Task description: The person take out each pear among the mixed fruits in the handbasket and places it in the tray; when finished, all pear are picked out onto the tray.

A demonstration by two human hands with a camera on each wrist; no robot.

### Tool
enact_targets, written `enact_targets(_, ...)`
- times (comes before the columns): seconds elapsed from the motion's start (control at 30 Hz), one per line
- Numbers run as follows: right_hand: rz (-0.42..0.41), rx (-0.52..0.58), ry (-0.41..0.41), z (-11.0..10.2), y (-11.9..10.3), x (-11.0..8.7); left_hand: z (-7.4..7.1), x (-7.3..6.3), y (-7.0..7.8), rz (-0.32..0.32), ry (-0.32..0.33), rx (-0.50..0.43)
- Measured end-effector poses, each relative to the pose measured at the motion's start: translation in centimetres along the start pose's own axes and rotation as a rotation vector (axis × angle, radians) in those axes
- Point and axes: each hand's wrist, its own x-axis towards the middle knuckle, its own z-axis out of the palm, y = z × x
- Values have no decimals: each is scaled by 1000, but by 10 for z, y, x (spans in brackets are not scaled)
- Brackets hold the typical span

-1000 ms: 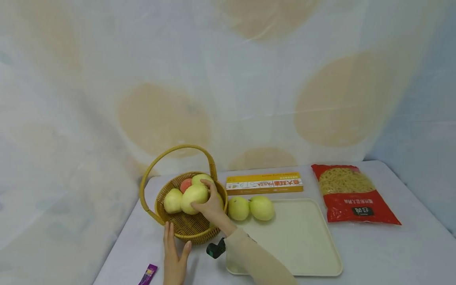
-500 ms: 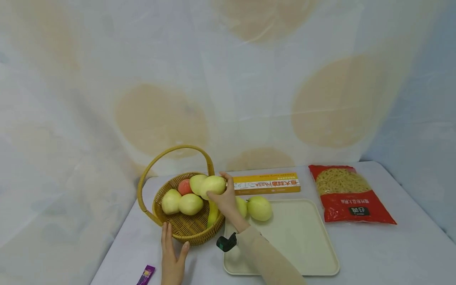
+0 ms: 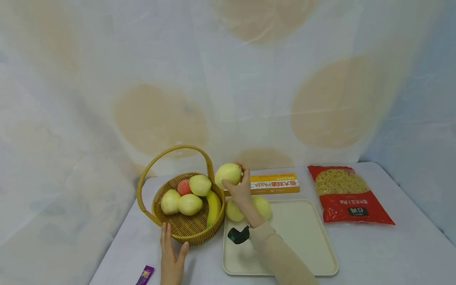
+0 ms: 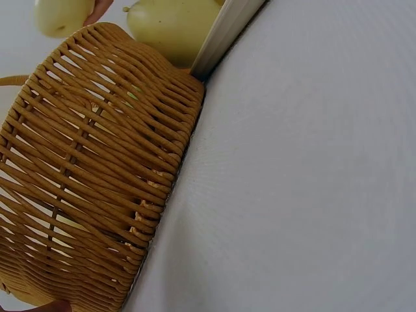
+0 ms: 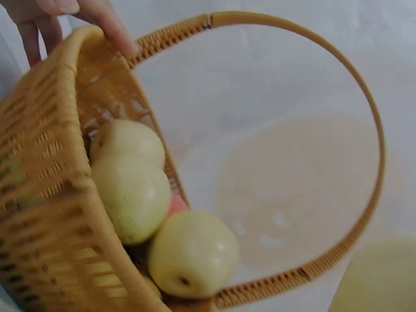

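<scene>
My right hand grips a pale yellow-green pear above the back left of the cream tray, just right of the wicker basket. The same pear shows at the lower right of the right wrist view. My left hand touches the basket's near-left side with straight fingers. In the basket lie several pears, a red peach-like fruit and a banana. Two pears sit at the tray's back left, one by the basket and the other partly behind my right wrist.
A yellow pasta box lies behind the tray. To its right is a red bag of pasta. A small purple packet lies at the front left. The basket's tall handle arches above its rim.
My right hand has lifted the pear out of the basket and carried it right, past the rim. The banana has come into view. My left hand stays at the basket.
</scene>
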Motion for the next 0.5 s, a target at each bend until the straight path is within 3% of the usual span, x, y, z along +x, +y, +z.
enact_targets(0.33,39,3,154,-74,-6,6,1,-1,0,4,9,20)
enact_targets(0.5,109,18,208,-104,3,-1,-2,-1,3,5,4,20)
